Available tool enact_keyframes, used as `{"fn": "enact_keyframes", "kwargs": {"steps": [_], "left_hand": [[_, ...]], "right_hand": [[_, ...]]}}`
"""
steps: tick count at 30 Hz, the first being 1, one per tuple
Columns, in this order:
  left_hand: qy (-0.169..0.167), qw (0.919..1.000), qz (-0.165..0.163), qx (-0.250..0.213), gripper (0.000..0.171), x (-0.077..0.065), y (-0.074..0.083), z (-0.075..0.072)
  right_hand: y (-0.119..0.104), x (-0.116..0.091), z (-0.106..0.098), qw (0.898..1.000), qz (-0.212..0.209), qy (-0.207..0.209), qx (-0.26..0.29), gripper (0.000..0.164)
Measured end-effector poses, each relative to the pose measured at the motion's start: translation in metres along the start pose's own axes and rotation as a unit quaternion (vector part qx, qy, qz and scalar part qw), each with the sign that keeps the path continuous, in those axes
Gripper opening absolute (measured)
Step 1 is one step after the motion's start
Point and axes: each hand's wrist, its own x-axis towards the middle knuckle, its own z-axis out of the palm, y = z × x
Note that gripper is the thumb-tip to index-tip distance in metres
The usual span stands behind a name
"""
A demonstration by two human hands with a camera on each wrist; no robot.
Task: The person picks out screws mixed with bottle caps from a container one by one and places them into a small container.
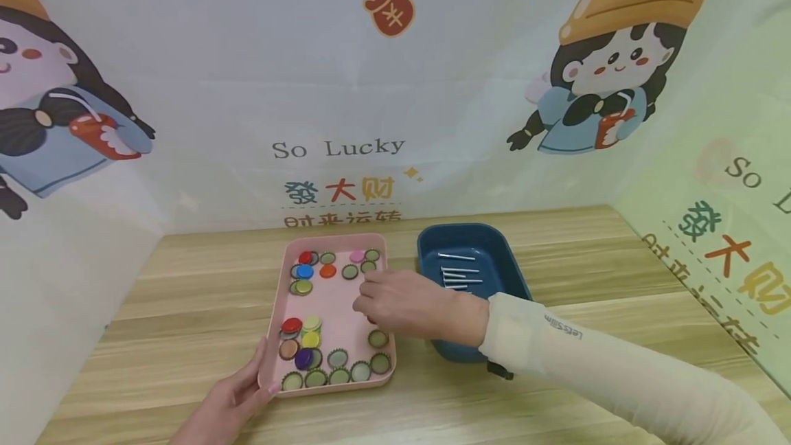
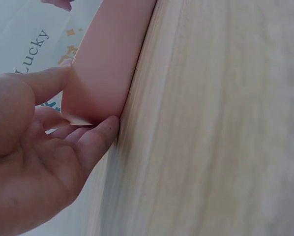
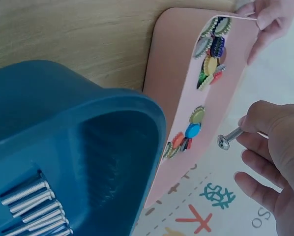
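Observation:
At its near left corner the pink tray (image 1: 276, 307) is held by my left hand (image 1: 231, 393). In the left wrist view the thumb of that hand (image 2: 39, 142) lies on the rim, and the fingers bend round the outside near the table. My right hand (image 3: 272, 147) pinches a silver screw (image 3: 229, 138) between thumb and fingers, its cross-slotted head pointing out. In the head view the right hand (image 1: 404, 304) is over the tray's right side and hides the screw. Several bottle caps, some coloured (image 1: 305, 271) and some showing undersides (image 1: 338, 358), lie in the tray.
A dark blue bin (image 1: 494, 246) stands right of the tray, with several silver screws (image 1: 460, 270) lying in it. My right forearm crosses above this bin. Both containers stand on a wood-grain table (image 1: 185, 307), with printed cloth walls (image 1: 247, 88) behind and at the sides.

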Motion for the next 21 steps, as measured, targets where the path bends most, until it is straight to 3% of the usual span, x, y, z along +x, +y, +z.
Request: {"fn": "enact_keyframes", "kwargs": {"steps": [7, 16, 21], "left_hand": [[-0.001, 1.0, -0.002, 0.009, 0.079, 0.0, 0.002, 0.001], [0.0, 0.9999, -0.016, 0.005, 0.08, 0.001, 0.001, 0.001], [-0.002, 1.0, -0.005, 0.007, 0.079, 0.001, 0.0, 0.0]], "right_hand": [[0.005, -0.014, -0.003, 0.998, 0.023, 0.055, 0.029, 0.012], [0.012, -0.028, 0.001, 0.992, 0.045, 0.094, 0.064, 0.015], [0.013, -0.032, 0.001, 0.99, 0.054, 0.099, 0.083, 0.012]]}}
